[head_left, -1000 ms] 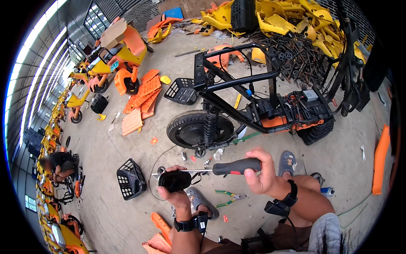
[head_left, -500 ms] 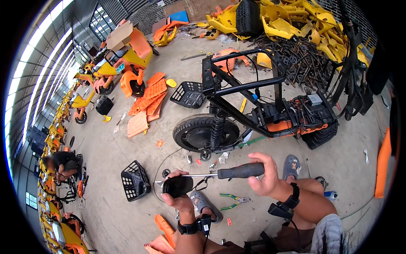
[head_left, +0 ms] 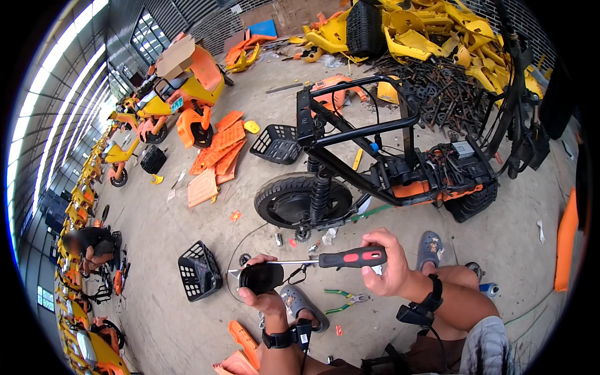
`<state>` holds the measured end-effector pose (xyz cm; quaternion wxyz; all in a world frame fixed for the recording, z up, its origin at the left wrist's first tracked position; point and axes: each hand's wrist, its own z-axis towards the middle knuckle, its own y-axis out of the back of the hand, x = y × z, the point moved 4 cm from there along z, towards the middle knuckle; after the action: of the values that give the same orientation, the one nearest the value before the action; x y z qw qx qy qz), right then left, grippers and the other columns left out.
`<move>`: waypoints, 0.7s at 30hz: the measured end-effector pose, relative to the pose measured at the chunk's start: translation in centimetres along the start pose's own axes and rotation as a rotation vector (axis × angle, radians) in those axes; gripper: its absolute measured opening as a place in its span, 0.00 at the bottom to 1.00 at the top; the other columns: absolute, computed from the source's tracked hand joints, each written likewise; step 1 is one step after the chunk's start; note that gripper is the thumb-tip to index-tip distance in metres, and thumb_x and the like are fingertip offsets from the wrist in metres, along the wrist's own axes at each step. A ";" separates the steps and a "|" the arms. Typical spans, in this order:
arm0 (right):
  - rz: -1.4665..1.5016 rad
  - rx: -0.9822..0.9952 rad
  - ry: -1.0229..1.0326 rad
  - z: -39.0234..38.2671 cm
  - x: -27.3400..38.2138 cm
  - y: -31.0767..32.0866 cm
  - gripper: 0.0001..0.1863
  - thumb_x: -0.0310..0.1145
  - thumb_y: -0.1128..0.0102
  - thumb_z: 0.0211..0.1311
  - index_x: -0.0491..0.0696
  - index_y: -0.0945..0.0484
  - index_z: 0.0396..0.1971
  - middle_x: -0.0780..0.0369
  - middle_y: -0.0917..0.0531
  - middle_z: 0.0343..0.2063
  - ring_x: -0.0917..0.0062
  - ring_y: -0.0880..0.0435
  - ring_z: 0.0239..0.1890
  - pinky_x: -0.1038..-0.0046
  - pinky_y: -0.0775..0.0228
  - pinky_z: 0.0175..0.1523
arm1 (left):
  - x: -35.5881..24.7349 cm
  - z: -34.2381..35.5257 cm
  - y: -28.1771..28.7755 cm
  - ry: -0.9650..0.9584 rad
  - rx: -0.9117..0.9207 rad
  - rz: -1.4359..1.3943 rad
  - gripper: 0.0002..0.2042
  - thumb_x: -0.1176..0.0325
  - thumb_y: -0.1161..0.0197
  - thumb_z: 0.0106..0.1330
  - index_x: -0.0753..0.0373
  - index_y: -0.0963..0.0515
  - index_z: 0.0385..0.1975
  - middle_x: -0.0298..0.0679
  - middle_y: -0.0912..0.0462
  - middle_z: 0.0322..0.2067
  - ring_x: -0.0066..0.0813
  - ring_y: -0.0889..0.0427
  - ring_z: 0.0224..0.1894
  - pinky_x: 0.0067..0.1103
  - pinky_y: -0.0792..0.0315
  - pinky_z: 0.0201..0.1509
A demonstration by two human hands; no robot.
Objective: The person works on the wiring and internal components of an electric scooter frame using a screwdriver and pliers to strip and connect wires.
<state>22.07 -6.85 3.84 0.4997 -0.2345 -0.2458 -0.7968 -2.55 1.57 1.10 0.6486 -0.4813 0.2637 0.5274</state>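
The left hand [head_left: 265,294] is clenching a round black part [head_left: 261,277] in its grip, low at centre. The right hand [head_left: 384,265] is grasping a screwdriver [head_left: 325,259] by the handle, its shaft reaching the part. Pliers [head_left: 342,297] are lying on the floor [head_left: 156,231] below. Beyond, a stripped scooter frame [head_left: 375,162] is standing.

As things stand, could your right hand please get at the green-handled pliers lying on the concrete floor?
Probably not at once: the right hand is closed on the black-and-red screwdriver. The green-handled pliers lie uncovered on the floor below it, beside the grey sandal, so nothing else seems to block them.
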 end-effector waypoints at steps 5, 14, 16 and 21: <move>-0.027 0.158 -0.259 -0.7 0.2 0.6 0.26 0.32 0.41 0.59 0.39 0.38 0.54 0.57 0.24 0.31 0.77 0.27 0.25 0.74 0.31 0.35 | 0.3 -0.1 0.1 0.005 0.016 0.017 0.37 0.32 0.60 0.62 0.67 0.27 0.40 0.47 0.23 0.34 0.44 0.23 0.38 0.35 0.28 0.46; 0.028 0.170 -0.338 -0.8 -0.1 0.5 0.26 0.33 0.41 0.60 0.40 0.39 0.55 0.57 0.25 0.30 0.77 0.27 0.28 0.74 0.33 0.36 | 0.4 0.0 0.0 0.023 -0.003 0.019 0.36 0.32 0.59 0.61 0.67 0.27 0.39 0.48 0.23 0.33 0.44 0.22 0.38 0.33 0.28 0.46; 0.039 0.177 -0.335 -0.7 -0.1 0.7 0.26 0.32 0.42 0.60 0.40 0.40 0.55 0.57 0.25 0.31 0.77 0.27 0.29 0.74 0.33 0.37 | 0.1 0.0 -0.3 0.026 0.003 0.034 0.36 0.32 0.59 0.61 0.67 0.27 0.39 0.48 0.23 0.33 0.44 0.22 0.38 0.33 0.28 0.46; 0.010 0.022 -0.155 0.0 0.1 0.1 0.25 0.33 0.42 0.62 0.40 0.38 0.54 0.57 0.25 0.32 0.77 0.26 0.29 0.74 0.32 0.39 | 0.0 0.0 -0.5 0.046 -0.027 0.024 0.36 0.32 0.59 0.62 0.67 0.27 0.38 0.49 0.23 0.33 0.43 0.22 0.38 0.33 0.29 0.47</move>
<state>22.16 -6.96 3.91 0.4858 -0.2913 -0.2911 -0.7710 -2.04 1.56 1.29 0.6294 -0.4989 0.2772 0.5274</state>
